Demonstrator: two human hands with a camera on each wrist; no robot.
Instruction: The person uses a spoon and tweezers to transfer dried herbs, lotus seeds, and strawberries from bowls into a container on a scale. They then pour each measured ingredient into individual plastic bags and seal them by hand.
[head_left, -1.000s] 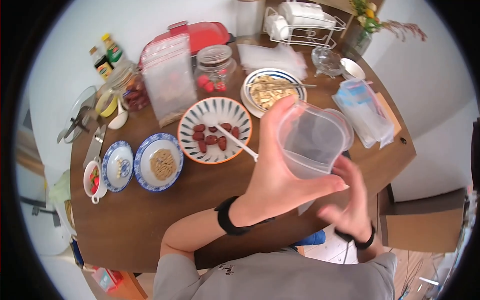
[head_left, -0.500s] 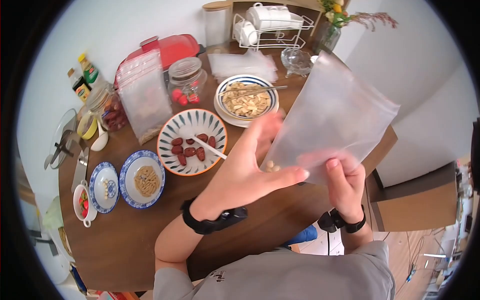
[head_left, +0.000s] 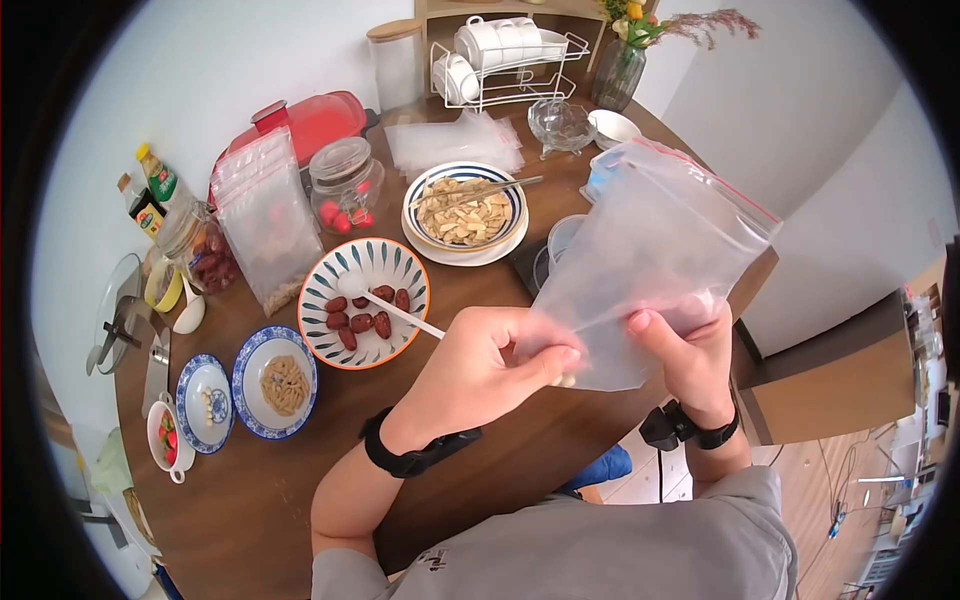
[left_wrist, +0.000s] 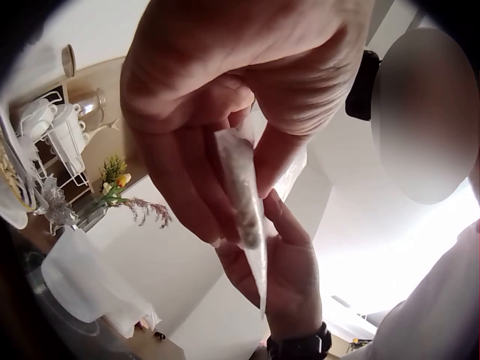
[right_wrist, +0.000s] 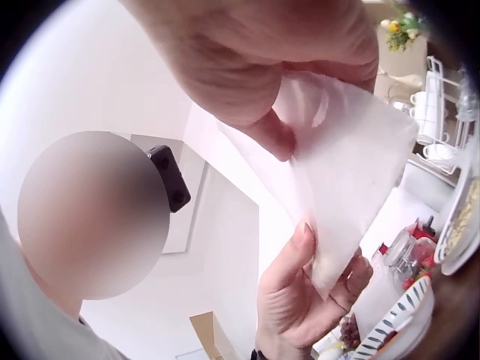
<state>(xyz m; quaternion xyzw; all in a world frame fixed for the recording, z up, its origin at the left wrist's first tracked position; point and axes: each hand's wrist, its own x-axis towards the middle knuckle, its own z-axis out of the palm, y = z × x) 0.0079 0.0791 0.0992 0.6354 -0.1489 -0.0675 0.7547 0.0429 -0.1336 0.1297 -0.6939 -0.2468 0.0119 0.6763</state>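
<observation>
A clear zip bag [head_left: 660, 240] with a red line along its top edge is held up tilted over the table's front right. My left hand [head_left: 490, 365] pinches its lower left corner, where a few small pale pieces show by the thumb. Lower down on the right side, my right hand [head_left: 690, 360] grips the bag between thumb and fingers. Seen edge-on in the left wrist view, the bag [left_wrist: 251, 217] is thin, with a lumpy strip inside. Its broad face [right_wrist: 345, 142] fills the middle of the right wrist view.
Left of the hands stands a striped bowl [head_left: 412, 262] with red dates and a white spoon. Blue-rimmed bowls [head_left: 245, 400] hold tan pieces and small pale bits. Behind are a bowl of dried slices [head_left: 465, 215], jars, upright bags [head_left: 260, 200] and a cup rack [head_left: 510, 80]. A clear container [head_left: 565, 235] sits partly behind the bag.
The bag's mouth faced the camera, spread wide, with the left hand around it; now the bag hangs flatter. My left hand let go, then took the lower corner. The right hand took the bag's lower side.
</observation>
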